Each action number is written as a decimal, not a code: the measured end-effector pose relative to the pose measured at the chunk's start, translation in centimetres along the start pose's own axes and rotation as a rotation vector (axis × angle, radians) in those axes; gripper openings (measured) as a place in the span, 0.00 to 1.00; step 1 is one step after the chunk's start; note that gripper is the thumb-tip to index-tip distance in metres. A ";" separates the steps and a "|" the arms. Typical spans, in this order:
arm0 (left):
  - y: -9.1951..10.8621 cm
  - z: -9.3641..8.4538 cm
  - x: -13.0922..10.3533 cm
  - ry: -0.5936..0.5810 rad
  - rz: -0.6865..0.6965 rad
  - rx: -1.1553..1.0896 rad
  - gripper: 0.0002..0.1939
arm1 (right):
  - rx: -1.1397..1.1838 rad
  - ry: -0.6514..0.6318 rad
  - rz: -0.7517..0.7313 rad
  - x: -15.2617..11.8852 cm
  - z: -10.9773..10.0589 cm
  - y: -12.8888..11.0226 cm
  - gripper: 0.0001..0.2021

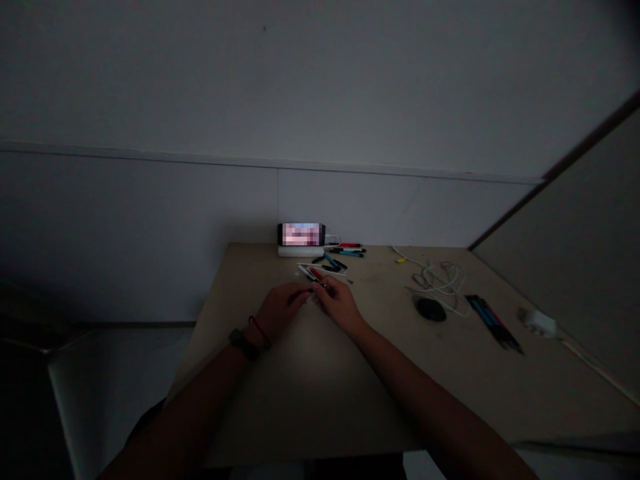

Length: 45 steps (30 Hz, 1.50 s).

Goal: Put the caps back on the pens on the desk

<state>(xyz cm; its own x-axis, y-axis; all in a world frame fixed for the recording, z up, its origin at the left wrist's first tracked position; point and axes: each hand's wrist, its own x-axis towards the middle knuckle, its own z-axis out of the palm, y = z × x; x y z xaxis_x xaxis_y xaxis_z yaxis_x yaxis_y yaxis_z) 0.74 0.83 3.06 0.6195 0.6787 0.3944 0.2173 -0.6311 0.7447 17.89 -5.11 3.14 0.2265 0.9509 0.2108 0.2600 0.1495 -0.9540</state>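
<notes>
Over the table, my left hand (283, 307) and my right hand (341, 305) meet fingertip to fingertip. Both are closed in a pinch on a thin dark pen part (311, 289), mostly covered by the fingers; its details are lost in the dim light. A dark watch and a red cord circle my left wrist. Just beyond the fingertips lie a red pen piece (316, 273) and a white pen piece (304, 271). Several black and blue pen pieces (331, 261) are scattered slightly farther back.
A lit phone (301, 235) leans on a white stand (301, 251) by the wall. Beside it lie several pens (350, 253). To the right are a coiled white cable (440, 277), a black mouse-like object (431, 309), a row of dark pens (493, 321) and a white plug block (540, 323).
</notes>
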 end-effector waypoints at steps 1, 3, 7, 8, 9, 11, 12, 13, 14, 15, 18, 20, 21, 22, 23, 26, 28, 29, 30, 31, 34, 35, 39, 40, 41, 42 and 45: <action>0.0 0.0 0.0 -0.001 0.001 0.001 0.13 | -0.004 -0.003 0.004 0.0 0.0 0.0 0.20; -0.1 0.0 0.0 -0.005 0.002 0.002 0.13 | -0.011 -0.008 0.008 0.1 0.0 0.2 0.20; -0.2 0.1 0.1 0.002 0.001 0.010 0.13 | 0.004 -0.020 0.010 0.2 -0.1 0.6 0.21; -0.2 0.1 0.1 0.005 0.000 0.010 0.13 | 0.007 -0.025 0.011 0.2 -0.1 0.7 0.21; -0.2 0.1 0.1 0.006 0.000 0.008 0.13 | 0.011 -0.029 0.012 0.2 -0.1 0.8 0.21; -0.1 0.1 0.1 0.002 0.002 0.004 0.12 | 0.017 -0.032 0.012 0.2 -0.1 0.8 0.21; -0.1 0.1 0.1 -0.003 0.004 0.003 0.12 | 0.017 -0.034 0.011 0.2 -0.1 0.7 0.21; -0.1 0.0 0.1 -0.005 0.006 0.002 0.12 | 0.014 -0.033 0.010 0.2 -0.1 0.7 0.21; -0.1 0.0 0.1 -0.005 0.005 0.002 0.12 | 0.009 -0.032 0.009 0.2 0.0 0.6 0.21; -0.1 0.0 0.1 -0.004 0.004 0.001 0.13 | 0.004 -0.030 0.008 0.2 0.0 0.4 0.21; -0.3 0.0 0.1 -0.008 -0.002 0.001 0.13 | -0.001 -0.028 0.008 0.1 0.0 0.1 0.21; -0.4 0.1 0.1 -0.010 -0.001 -0.002 0.13 | -0.002 -0.029 0.012 0.1 0.0 0.0 0.21; -0.4 0.1 0.0 -0.009 -0.001 -0.002 0.13 | -0.004 -0.029 0.015 0.1 0.0 0.0 0.21; -0.4 0.1 0.0 -0.008 -0.002 -0.001 0.13 | -0.003 -0.030 0.018 0.0 0.0 0.0 0.21; -0.3 0.0 0.0 -0.008 -0.003 0.000 0.13 | 0.000 -0.030 0.022 0.0 0.0 0.0 0.21; -0.1 0.0 -0.1 -0.013 -0.007 0.005 0.13 | 0.004 -0.033 0.026 0.0 0.0 -0.1 0.21; 0.0 0.0 -0.1 -0.012 -0.005 0.005 0.13 | 0.001 -0.035 0.023 0.0 0.0 -0.2 0.22; 0.0 0.0 -0.1 -0.011 -0.002 0.004 0.13 | 0.000 -0.036 0.020 0.0 0.0 -0.3 0.22; 0.0 0.0 0.0 -0.011 0.000 0.003 0.13 | 0.000 -0.036 0.018 0.0 0.0 -0.3 0.22; -0.1 0.0 0.0 -0.012 0.003 0.002 0.12 | 0.000 -0.037 0.018 0.0 0.0 -0.4 0.22; -0.2 0.1 0.0 -0.015 0.005 0.010 0.12 | -0.009 -0.040 0.021 0.0 0.0 -0.2 0.22; -0.3 0.1 0.0 -0.017 0.005 0.014 0.12 | -0.010 -0.038 0.021 0.0 0.0 -0.2 0.22; -0.4 0.1 0.0 -0.020 0.010 0.015 0.13 | 0.002 -0.040 0.025 0.1 0.0 0.2 0.22; -0.4 0.1 0.0 -0.020 0.012 0.013 0.13 | 0.005 -0.041 0.025 0.1 0.0 0.2 0.22; -0.4 0.1 0.0 -0.016 0.015 0.014 0.12 | 0.007 -0.040 0.023 0.1 0.0 0.1 0.22; -0.4 0.1 0.0 -0.012 0.017 0.019 0.12 | 0.008 -0.037 0.019 0.0 0.0 0.0 0.23; -0.5 0.0 0.1 -0.011 0.020 0.058 0.12 | -0.006 -0.036 0.003 0.0 0.0 -0.3 0.23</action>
<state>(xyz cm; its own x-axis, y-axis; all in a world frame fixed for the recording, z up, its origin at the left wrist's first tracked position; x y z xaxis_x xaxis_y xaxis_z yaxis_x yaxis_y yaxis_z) 0.64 1.19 2.74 0.6323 0.6617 0.4029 0.2475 -0.6654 0.7043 17.85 -5.17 3.43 0.1933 0.9606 0.1995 0.2646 0.1448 -0.9534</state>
